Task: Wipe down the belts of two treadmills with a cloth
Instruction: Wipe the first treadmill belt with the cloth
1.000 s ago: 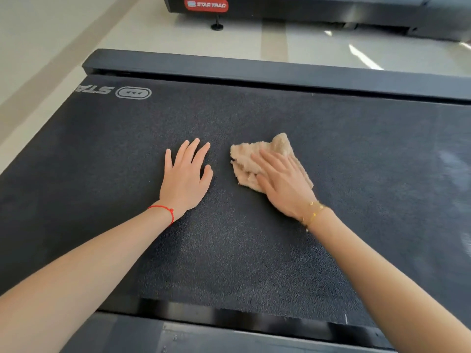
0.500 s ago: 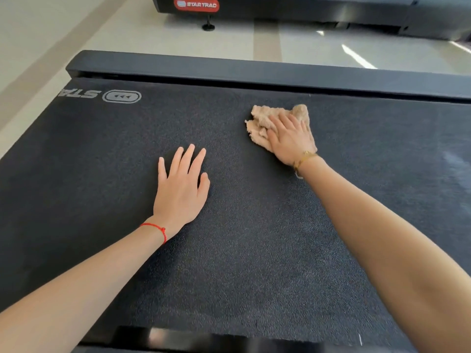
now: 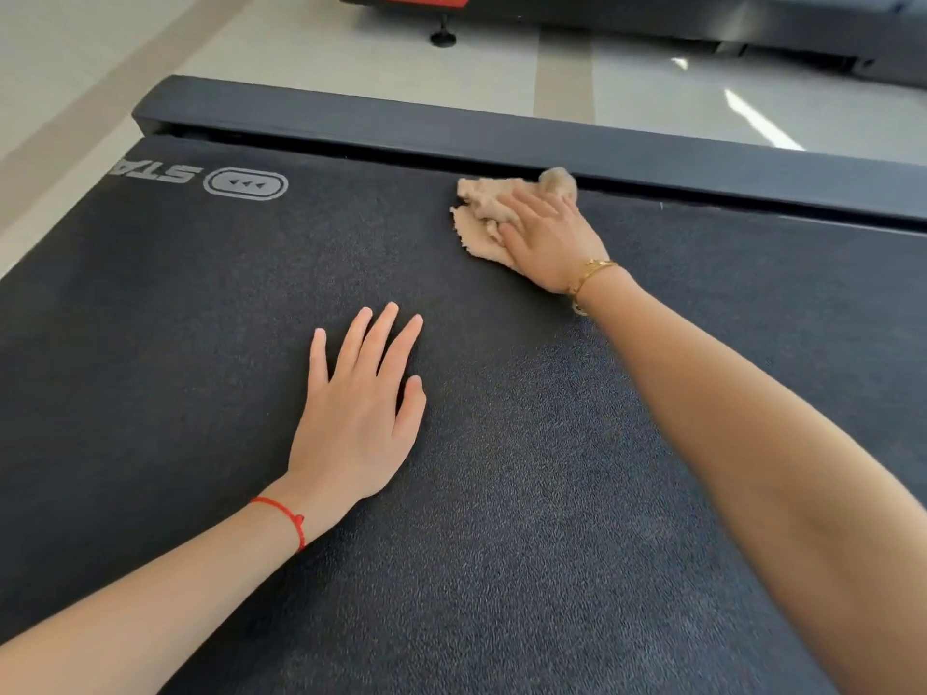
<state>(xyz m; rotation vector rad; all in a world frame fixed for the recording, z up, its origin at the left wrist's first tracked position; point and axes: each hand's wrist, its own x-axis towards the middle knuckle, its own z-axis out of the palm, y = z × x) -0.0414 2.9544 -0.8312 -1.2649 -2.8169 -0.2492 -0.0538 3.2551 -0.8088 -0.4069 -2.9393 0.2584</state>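
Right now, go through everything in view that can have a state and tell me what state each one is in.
cloth: bunched, pressed on the belt beside the far side rail.
right hand: fingers flat on the cloth, pressing it down.
left hand: flat on the belt, fingers straight, holding nothing.
belt: dark, bare apart from hands and cloth.
side rail: the cloth's far end reaches it.
second treadmill: beyond the floor strip, untouched.

The floor (image 3: 150,47) is pale and glossy, with a beige stripe (image 3: 564,77) running away from the camera and a bright light reflection (image 3: 757,120) on the right. A black levelling foot (image 3: 443,37) stands on the floor at the top. A red bracelet (image 3: 288,519) and a gold bracelet (image 3: 587,275) are worn at the wrists.
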